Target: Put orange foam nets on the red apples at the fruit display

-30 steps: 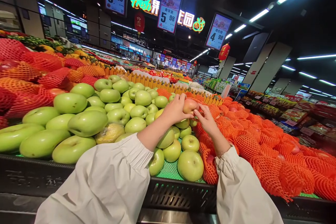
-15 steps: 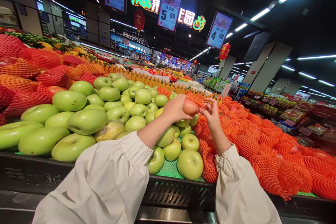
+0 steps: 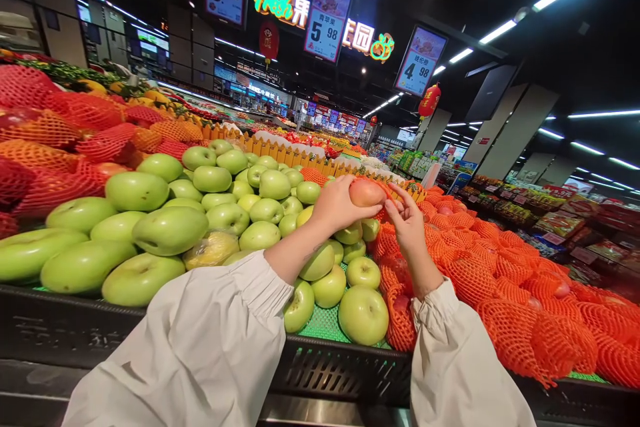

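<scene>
A pinkish-red apple (image 3: 367, 193) is held up over the display, with my left hand (image 3: 337, 205) wrapped around its left side. At the apple's right end, my right hand (image 3: 406, 217) pinches an orange foam net (image 3: 386, 191) that borders the fruit there. Part of the net is hidden behind the apple and my fingers. Below my hands lie loose green apples (image 3: 363, 315). To the right is a heap of apples in orange foam nets (image 3: 473, 273).
A black crate (image 3: 340, 373) with a green mesh liner (image 3: 321, 325) runs along the front. Netted fruit (image 3: 37, 127) is piled at the left. A low yellow fence (image 3: 285, 151) stands behind the green apples. Price signs (image 3: 327, 21) hang overhead.
My right hand has come closer to the apple, and its fingers have closed on the foam net at the apple's right end. My left hand keeps its hold on the apple.
</scene>
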